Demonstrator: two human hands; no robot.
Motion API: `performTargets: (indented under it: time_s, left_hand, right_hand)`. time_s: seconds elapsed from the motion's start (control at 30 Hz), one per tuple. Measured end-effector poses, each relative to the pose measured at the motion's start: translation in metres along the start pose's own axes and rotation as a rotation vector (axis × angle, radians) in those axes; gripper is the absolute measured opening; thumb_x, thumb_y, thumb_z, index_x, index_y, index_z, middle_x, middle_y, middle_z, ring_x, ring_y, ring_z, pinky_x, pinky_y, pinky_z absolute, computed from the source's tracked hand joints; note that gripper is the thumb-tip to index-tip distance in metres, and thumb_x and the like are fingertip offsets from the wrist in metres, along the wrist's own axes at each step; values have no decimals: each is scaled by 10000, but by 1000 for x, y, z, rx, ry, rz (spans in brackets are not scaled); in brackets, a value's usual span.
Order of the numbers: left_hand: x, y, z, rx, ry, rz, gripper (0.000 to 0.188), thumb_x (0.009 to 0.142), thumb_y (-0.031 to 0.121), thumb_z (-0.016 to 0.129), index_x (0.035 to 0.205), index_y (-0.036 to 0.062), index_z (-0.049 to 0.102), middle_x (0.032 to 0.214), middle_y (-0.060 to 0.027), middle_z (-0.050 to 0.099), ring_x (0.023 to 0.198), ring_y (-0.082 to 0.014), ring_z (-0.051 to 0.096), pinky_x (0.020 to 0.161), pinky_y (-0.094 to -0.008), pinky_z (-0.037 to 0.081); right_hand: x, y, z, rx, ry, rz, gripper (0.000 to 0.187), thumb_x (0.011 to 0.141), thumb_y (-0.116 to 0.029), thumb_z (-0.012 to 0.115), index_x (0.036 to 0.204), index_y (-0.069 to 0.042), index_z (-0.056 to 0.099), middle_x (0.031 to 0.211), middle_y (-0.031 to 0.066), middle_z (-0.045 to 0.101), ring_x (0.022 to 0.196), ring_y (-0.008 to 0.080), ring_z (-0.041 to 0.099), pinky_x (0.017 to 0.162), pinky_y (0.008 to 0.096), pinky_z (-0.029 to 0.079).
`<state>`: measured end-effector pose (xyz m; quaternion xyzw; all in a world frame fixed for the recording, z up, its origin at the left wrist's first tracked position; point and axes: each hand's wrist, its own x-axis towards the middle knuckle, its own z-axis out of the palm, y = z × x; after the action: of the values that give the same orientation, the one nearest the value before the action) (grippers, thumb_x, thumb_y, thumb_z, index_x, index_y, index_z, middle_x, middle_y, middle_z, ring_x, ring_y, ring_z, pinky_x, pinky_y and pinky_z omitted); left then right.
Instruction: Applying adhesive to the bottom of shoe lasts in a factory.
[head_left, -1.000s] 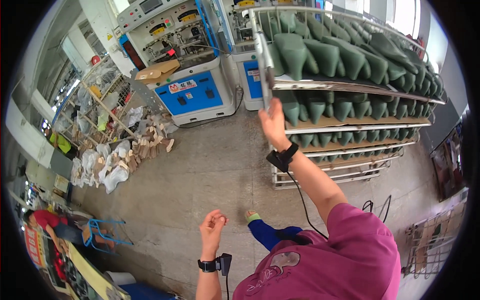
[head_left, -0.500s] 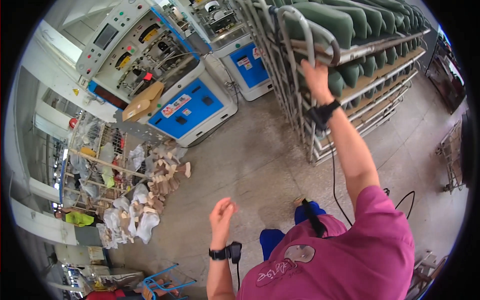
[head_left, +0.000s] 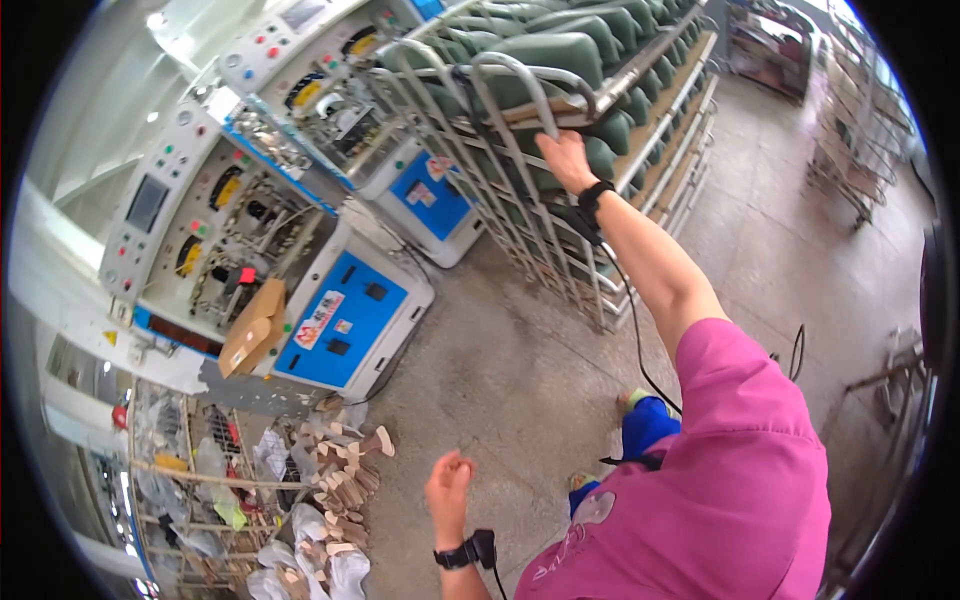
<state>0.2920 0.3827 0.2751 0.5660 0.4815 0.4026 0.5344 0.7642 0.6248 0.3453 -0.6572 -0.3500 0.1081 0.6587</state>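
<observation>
My right hand [head_left: 566, 160], on an outstretched arm, is closed around the upright metal tubing at the near end of a tall rack cart [head_left: 548, 235]. Rows of dark green, rounded, wedge-like pieces [head_left: 548, 62] lie on its shelves, close to my fingers. My left hand [head_left: 449, 492] hangs low over the floor, away from everything. Its fingers are loosely curled together and I see nothing in them. Each wrist wears a black strap with a small device and a cable.
Control-panel machines with blue doors [head_left: 343, 318] stand at the left, one with an open cardboard box [head_left: 254, 328] on it. Below are a heap of tan shaped pieces [head_left: 345, 470] and a wire shelf with bags [head_left: 210, 455]. Another wheeled rack [head_left: 850, 140] stands far right.
My view has turned, so the rack cart and machines appear farther left. My right hand keeps hold of the cart's tubing. The left hand stays low and curled.
</observation>
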Motion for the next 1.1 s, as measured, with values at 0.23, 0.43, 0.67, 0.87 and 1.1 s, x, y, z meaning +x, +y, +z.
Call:
performTargets:
  time_s: [0.23,0.43,0.67,0.87,1.1]
  left_hand:
    - [120,41,71,63,-82,220,255,885,110,549,1104,-21,542,890,-80,628,828,-136,582,743,-268,462]
    - [226,70,136,58,-158,328,298,901,168,545,1110,-45,535,905,-98,632,816,-155,587,747,-292,470]
    - [397,72,120,-26,-85,242,417,850,142,601,1188,-71,481,1034,-126,614,952,-171,568,843,-276,430]
    - [515,68,111,-70,-151,511,347,808,115,613,1091,-56,508,954,-75,595,857,-156,542,768,-271,421]
    - [520,88,97,-249,-249,164,265,664,-43,558,918,2,496,715,-17,494,722,-148,465,681,-268,366]
  right_hand:
    - [-31,-17,26,122,-189,87,390,718,-306,574,838,61,632,777,265,624,836,378,623,761,411,472]
    - [-52,-20,44,47,-164,84,354,760,-266,583,823,81,617,716,208,624,729,243,624,690,374,465]
    - [-85,-37,32,103,-149,170,391,764,-320,563,868,52,625,695,248,602,755,374,619,718,394,463]
    - [-130,-52,53,198,48,29,347,855,-184,579,572,0,496,513,-69,401,512,24,334,425,269,251]
    - [-159,-65,72,121,125,54,390,866,-179,572,529,-15,462,473,-62,353,489,33,318,410,277,237]
